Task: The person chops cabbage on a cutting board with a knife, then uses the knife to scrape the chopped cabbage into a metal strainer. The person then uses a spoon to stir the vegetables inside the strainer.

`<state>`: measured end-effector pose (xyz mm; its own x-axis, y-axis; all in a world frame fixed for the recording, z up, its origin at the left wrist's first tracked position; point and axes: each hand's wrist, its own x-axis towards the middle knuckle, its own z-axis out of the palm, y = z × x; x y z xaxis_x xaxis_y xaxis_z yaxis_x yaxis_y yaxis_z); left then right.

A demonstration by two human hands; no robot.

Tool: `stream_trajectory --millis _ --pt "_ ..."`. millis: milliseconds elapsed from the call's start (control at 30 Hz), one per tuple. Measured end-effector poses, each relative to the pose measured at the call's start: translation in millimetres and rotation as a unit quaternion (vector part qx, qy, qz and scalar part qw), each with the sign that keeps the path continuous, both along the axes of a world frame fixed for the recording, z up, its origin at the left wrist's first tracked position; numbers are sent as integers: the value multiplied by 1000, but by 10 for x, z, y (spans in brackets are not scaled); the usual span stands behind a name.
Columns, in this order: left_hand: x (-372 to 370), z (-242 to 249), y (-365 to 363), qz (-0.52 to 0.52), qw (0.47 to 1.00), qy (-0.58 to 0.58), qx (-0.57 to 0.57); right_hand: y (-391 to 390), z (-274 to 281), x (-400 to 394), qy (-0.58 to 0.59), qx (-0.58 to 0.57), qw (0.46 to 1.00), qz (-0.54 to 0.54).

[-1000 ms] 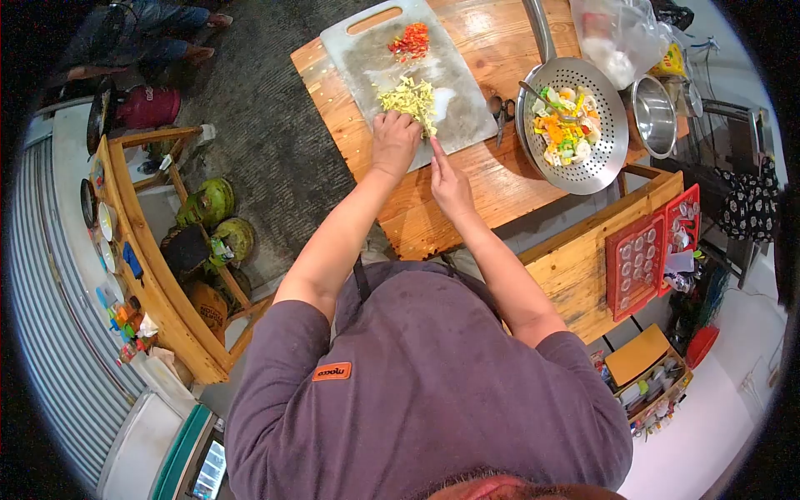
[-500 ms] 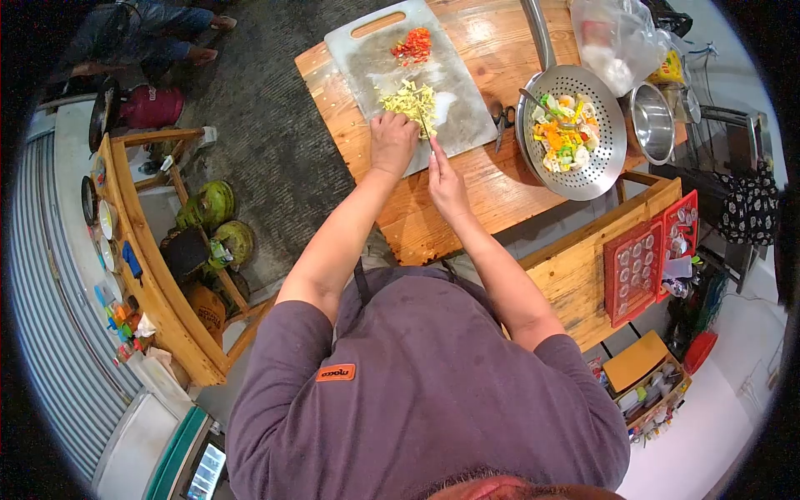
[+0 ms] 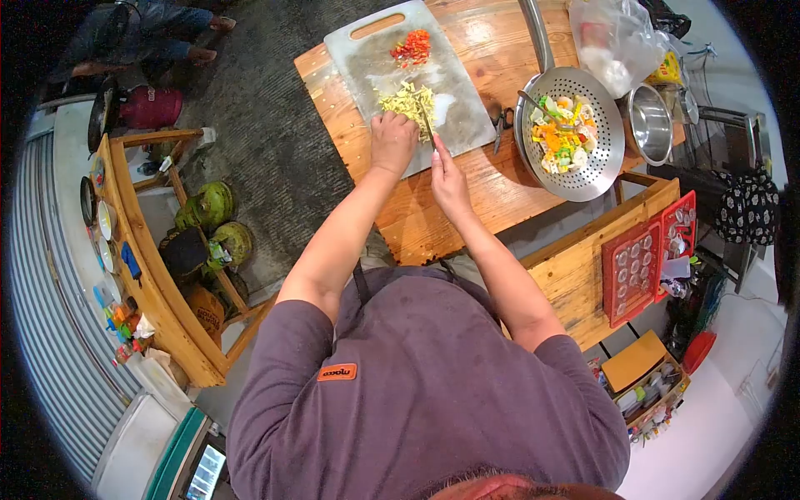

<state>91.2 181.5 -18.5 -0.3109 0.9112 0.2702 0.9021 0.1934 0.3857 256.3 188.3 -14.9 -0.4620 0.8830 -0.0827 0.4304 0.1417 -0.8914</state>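
My right hand (image 3: 448, 177) is closed round the handle of a knife (image 3: 427, 125), whose blade lies in a pile of chopped pale yellow-green pieces (image 3: 408, 102). Beside the pile, my left hand (image 3: 393, 142) has its fingers bent down at the near edge of the pieces; whether they grip any is hidden. Both are over a grey-white cutting board (image 3: 467, 108) on the wooden table (image 3: 417, 225). Farther up the board is a small heap of chopped red pieces (image 3: 412, 48).
Right of the board lie black scissors (image 3: 501, 125) and a perforated steel strainer (image 3: 607, 133) holding cut vegetables and a spoon. Beyond are a steel bowl (image 3: 652, 125) and a plastic bag (image 3: 612, 50). A person's bare feet (image 3: 208, 42) show at the upper left.
The knife and my right hand have shifted very slightly, and the blade's angle over the yellow-green pieces differs a little. My left hand stays nearly in place.
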Motion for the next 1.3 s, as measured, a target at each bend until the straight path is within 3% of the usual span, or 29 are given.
stream_trajectory --millis 33,67,133,267,400,533,633,733,833,933,1067,1133,1267,1300 --pt "8 -1 6 -1 1000 -1 1 16 -15 -11 32 70 997 -2" --pt "9 3 0 0 1000 0 -5 16 -15 13 31 70 997 -2" --pt "-5 4 -2 2 1000 4 -12 18 92 5 -22 -81 996 12" --pt "-10 -13 -13 5 1000 -10 -3 -36 -34 -14 39 -13 999 8" --pt "2 25 -12 2 1000 1 -26 -61 153 5 -60 -90 994 24" --pt "11 19 -7 11 1000 10 -23 -65 165 -46 -168 -19 985 44" --pt "-22 16 14 34 999 -1 -15 -37 79 -4 -59 -56 997 5" --pt "-8 -8 -20 29 1000 -8 -6 23 60 49 -39 -96 995 2" --pt "6 -17 -8 27 1000 1 -5 8 109 -26 -25 -29 999 6" --pt "4 -17 -19 23 1000 -6 5 7 188 -54 -75 -105 991 21" --pt "12 -29 -27 22 1000 -2 -7 -39 240 -74 -80 -116 990 29" --pt "-14 -28 -24 21 1000 4 -9 -28 364 -114 -198 -118 971 57" --pt "8 -25 -38 35 999 -6 2 -43 303 -125 -212 -82 973 47" --pt "1 -12 -25 39 999 -9 0 -31 254 -113 -121 -57 991 27"
